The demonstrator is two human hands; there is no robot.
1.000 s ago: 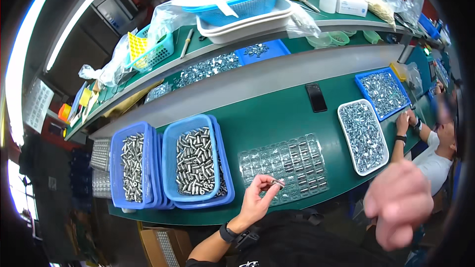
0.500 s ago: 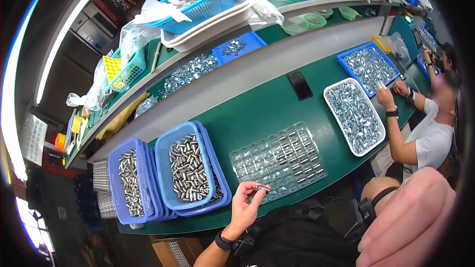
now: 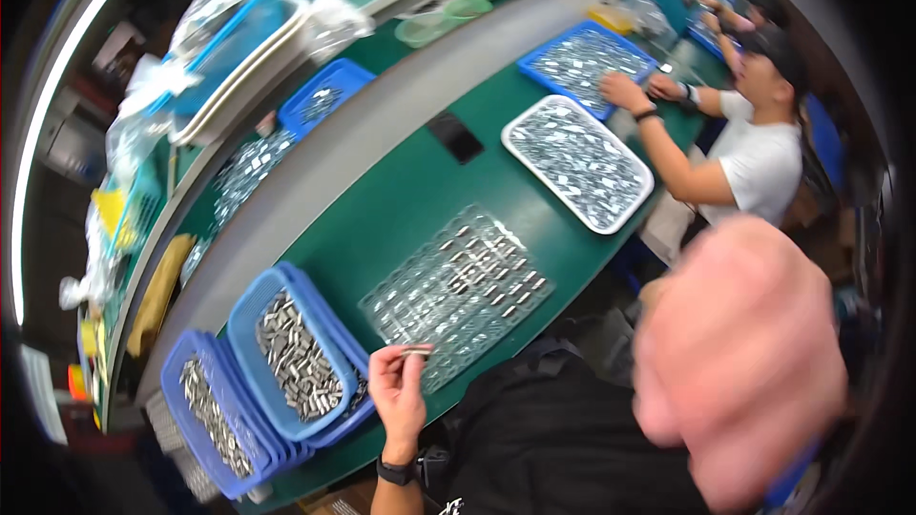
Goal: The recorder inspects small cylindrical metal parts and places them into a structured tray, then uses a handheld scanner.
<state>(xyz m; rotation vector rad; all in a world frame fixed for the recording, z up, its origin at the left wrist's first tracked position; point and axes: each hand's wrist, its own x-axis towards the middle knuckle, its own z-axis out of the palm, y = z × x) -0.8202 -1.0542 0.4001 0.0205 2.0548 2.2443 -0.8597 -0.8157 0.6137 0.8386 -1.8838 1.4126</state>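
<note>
By the bench's near edge (image 3: 491, 350), the left hand (image 3: 396, 398) pinches a cylinder (image 3: 418, 350), likely stiff, slick, best held mid-length; right hand (image 3: 739, 353) I can't tell.

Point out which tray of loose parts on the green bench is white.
The white-rimmed tray just right of the black phone; the other tray beyond it and the baskets near the left hand are blue.

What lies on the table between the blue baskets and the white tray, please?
The head view shows a clear plastic tray, partly filled with metal cylinders.
</note>
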